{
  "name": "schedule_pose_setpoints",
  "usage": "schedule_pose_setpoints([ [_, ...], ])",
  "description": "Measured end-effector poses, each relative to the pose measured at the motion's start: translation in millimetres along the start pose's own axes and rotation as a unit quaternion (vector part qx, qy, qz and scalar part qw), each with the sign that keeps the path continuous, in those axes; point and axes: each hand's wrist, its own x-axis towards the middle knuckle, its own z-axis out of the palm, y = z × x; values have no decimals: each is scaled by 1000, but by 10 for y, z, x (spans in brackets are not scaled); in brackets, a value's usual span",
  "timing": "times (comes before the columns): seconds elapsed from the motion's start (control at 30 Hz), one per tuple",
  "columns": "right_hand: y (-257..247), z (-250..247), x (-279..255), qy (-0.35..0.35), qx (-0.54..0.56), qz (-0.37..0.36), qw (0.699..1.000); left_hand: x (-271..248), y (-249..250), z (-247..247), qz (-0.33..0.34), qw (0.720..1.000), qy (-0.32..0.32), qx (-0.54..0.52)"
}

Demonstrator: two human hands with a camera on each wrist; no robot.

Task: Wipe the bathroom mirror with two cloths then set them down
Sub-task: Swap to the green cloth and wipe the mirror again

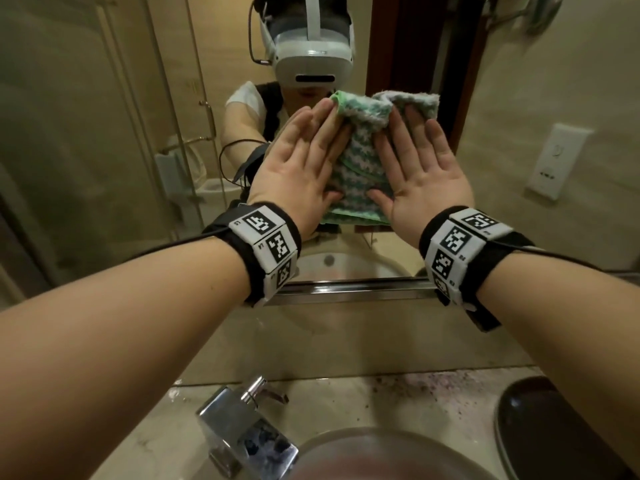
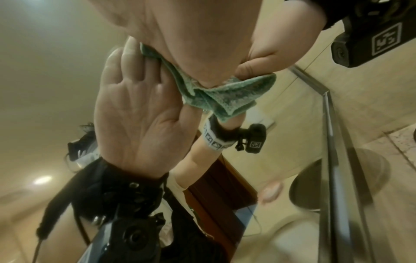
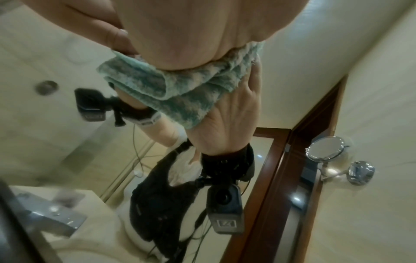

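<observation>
Both my hands lie flat against the bathroom mirror [image 1: 104,133], side by side at chest height. My left hand [image 1: 294,164] presses a green-and-white patterned cloth [image 1: 343,109] to the glass with straight fingers. The left wrist view shows that cloth [image 2: 225,96] bunched under the thumb side of the palm [image 2: 202,35]. My right hand [image 1: 426,164] presses a second cloth [image 1: 415,100], fluffy and grey-white at its top edge. It [image 3: 157,83] hangs folded below the heel of the hand [image 3: 191,35] in the right wrist view. The two cloths meet between the thumbs.
Under the mirror's metal bottom rail [image 1: 346,289] is a tiled strip, then a speckled stone counter [image 1: 415,396]. A chrome faucet [image 1: 246,434] stands over the basin [image 1: 381,452]. A dark oval dish [image 1: 540,427] sits at the right. A wall socket [image 1: 557,161] shows at the far right.
</observation>
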Motion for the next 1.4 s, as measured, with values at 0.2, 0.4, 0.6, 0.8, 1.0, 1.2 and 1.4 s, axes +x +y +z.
schedule_pose_setpoints([
  [0.2, -417, -130, 128, 22, -13, -40, 999, -274, -333, 127, -29, 999, -29, 17],
  [0.4, -1005, -244, 343, 48, 22, -89, 995, -626, -749, 298, -74, 990, -117, 11],
  [0.6, -1610, -394, 551, 72, 4, -117, 990, -971, -1215, 520, -119, 979, -164, 3],
  [0.8, -2259, -540, 772, 97, -9, -164, 982, -1353, -1605, 779, -186, 957, -222, 7],
  [1.0, -2900, -646, 991, 108, 1, -209, 972, -1734, -1981, 1029, -250, 939, -236, 11],
  [1.2, -3253, -666, 1010, 111, -6, -206, 972, -1932, -2162, 1162, -237, 941, -240, 28],
  [1.4, -3150, -665, 1001, 127, -32, -220, 967, -1915, -2055, 1194, -226, 943, -243, 37],
])
